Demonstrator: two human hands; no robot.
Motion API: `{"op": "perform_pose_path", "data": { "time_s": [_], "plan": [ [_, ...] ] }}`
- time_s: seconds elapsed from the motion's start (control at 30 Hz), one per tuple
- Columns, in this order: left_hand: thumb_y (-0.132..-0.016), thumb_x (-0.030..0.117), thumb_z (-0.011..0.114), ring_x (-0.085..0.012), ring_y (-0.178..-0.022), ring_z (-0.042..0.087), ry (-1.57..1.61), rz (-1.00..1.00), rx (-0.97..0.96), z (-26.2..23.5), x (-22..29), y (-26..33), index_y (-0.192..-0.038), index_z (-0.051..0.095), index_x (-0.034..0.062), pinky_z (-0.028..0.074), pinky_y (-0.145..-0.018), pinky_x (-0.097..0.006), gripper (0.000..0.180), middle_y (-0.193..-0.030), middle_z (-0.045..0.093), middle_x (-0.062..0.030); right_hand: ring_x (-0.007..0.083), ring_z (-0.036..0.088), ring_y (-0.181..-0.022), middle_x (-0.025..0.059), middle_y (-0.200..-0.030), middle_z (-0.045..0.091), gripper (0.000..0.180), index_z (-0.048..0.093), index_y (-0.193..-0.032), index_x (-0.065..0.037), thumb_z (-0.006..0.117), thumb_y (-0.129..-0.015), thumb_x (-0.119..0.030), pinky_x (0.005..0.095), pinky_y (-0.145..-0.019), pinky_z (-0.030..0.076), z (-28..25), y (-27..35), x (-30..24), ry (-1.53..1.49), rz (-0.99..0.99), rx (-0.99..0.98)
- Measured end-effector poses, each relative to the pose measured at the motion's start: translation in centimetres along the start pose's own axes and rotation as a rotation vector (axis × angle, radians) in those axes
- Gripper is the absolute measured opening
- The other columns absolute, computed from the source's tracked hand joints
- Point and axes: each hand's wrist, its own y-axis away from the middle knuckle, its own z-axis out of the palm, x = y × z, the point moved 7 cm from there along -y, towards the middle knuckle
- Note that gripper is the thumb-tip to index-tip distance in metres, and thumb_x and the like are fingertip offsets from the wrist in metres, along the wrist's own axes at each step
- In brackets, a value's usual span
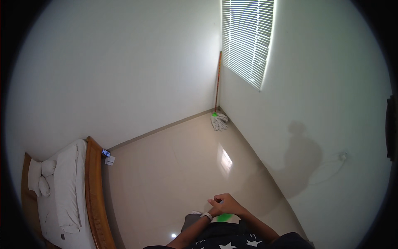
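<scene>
Both my hands are brought together in front of my body, at the lower middle of the head view. My right hand (230, 204) is bent over with its fingers curled toward the left one. Beneath it, my left hand (214, 208) is closed too, with a light band on its wrist, and its fingers are partly hidden. A small bluish patch shows between the hands, too little to name. Just below them a bright green thing (224, 217) appears, mostly covered by my forearms and clothing; whether either hand touches it I cannot tell.
A string mop (219, 121) leans in the far corner beneath window blinds (248, 39). On the left stands a bed with a wooden footboard (94, 191), white bedding and pillows. Beside it are a phone-like screen (106, 153) and a white box (110, 160). A cord hangs from a wall socket (342, 156).
</scene>
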Motion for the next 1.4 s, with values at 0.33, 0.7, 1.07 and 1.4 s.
{"op": "perform_pose_path", "data": {
  "time_s": [0.33, 0.7, 1.07, 1.4],
  "plan": [
    [-0.085, 0.021, 0.069, -0.0353, -0.086, 0.064, 0.02, -0.255, -0.102, -0.9, 0.6, -2.6, -0.094, 0.055, 0.0017, 0.049, -0.073, -0.041, 0.025, -0.095, 0.064, -0.0206, 0.0053, 0.035, -0.049, 0.0026, -0.047, 0.041, 0.038, 0.061, -0.067, 0.004, 0.065, -0.095, -0.021, 0.0308, -0.044, 0.029, -2.2, 8.6, 2.7, -0.166, -0.115, 0.46],
    [-0.085, 0.026, 0.068, -0.0367, -0.087, 0.068, 0.689, 0.022, -0.199, -1.8, 15.6, -2.8, -0.11, 0.052, 0.0037, 0.051, -0.07, -0.042, 0.036, -0.092, 0.068, -0.0176, 0.0081, 0.041, -0.052, 0.0094, -0.05, 0.045, 0.038, 0.061, -0.071, 0.006, 0.063, -0.095, -0.024, 0.0318, -0.048, 0.036, -5.3, 14.0, -5.7, -0.186, -0.163, 0.473],
    [-0.088, 0.025, 0.064, -0.0305, -0.089, 0.067, 0.284, -0.238, -0.317, 6.7, 9.1, 1.8, -0.116, 0.052, 0.0075, 0.051, -0.074, -0.039, 0.035, -0.093, 0.068, -0.0135, 0.0087, 0.044, -0.058, 0.0077, -0.058, 0.053, 0.035, 0.063, -0.08, 0.004, 0.061, -0.096, -0.027, 0.0296, -0.055, 0.04, -0.2, 12.5, 2.4, -0.04, 0.079, 0.113],
    [-0.084, 0.028, 0.063, -0.0327, -0.088, 0.069, -0.295, -0.43, -0.244, 3.1, 4.5, -2.3, -0.119, 0.051, 0.0118, 0.053, -0.07, -0.049, 0.041, -0.089, 0.07, -0.0082, 0.006, 0.036, -0.051, 0.0018, -0.05, 0.039, 0.038, 0.055, -0.064, 0.004, 0.066, -0.093, -0.018, 0.031, -0.045, 0.031, -2.4, 13.5, 5.1, -0.099, -0.078, 0.401]
  ]
}}
